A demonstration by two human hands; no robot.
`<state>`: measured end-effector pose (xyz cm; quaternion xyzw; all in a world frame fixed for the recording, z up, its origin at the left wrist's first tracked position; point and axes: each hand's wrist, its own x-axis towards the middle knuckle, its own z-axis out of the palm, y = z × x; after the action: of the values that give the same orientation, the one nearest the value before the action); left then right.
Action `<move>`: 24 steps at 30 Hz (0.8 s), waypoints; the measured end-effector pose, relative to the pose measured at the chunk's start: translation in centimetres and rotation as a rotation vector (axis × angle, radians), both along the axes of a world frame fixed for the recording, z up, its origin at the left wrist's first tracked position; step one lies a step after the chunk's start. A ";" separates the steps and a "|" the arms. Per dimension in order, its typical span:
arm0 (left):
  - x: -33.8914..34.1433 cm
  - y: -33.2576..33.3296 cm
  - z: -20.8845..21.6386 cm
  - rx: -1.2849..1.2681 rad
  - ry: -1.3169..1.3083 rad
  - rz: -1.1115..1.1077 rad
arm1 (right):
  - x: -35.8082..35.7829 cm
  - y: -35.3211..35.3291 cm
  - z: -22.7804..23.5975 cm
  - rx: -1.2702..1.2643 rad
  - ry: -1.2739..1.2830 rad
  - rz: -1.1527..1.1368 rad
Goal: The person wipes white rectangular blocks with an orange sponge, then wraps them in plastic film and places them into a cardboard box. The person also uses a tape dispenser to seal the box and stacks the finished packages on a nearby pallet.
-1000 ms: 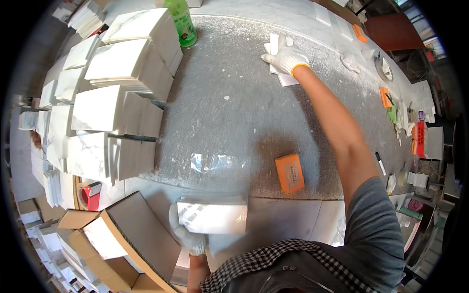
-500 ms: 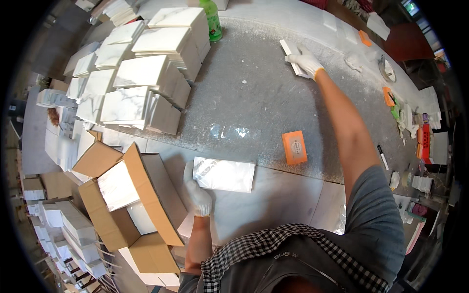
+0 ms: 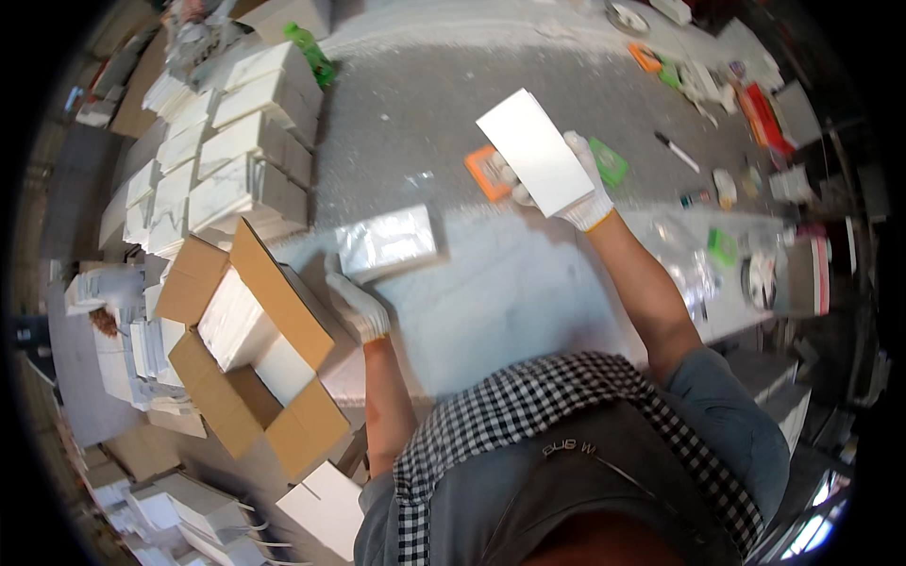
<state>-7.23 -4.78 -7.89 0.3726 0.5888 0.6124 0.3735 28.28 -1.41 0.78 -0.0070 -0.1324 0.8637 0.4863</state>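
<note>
Open carton (image 3: pixel 283 300), brown cardboard, flaps splayed, at your left: a white bundle (image 3: pixel 229 325) inside; what lies beside it you cannot tell. Left grip (image 3: pixel 359 307), gloved: against the near left corner of the wrapped pack (image 3: pixel 387 243); whether closed, you cannot tell. Wrapped pack, clear film, at the near side of the bench (image 3: pixel 406 141): likely heavy and slick; support both ends from beneath. Right grip (image 3: pixel 587 206), gloved: holding a white slab (image 3: pixel 533 156) by its long edges, raised above the bench. White slab: probably stiff, brittle, smooth-faced; keep to those edges, sparing the corners. Green bottle (image 3: pixel 310 55), beside the far tile stacks (image 3: pixel 247 141): contents unclear.
</note>
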 end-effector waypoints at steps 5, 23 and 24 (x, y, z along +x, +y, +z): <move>0.2 -6.0 1.3 -0.296 0.352 0.164 | -0.6 -8.2 -0.2 -0.082 -0.160 -0.081; 10.1 -7.3 8.6 0.497 1.122 -0.673 | -9.4 -20.1 -4.0 -0.291 -0.360 -0.037; 9.0 -5.9 7.2 0.479 1.127 -0.574 | -9.1 -20.5 -4.9 -0.255 -0.352 0.024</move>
<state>1.79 -10.69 -0.69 0.8491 0.4195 0.3145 0.0643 19.18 -21.95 -4.08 -0.2176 -0.1050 0.8646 0.4406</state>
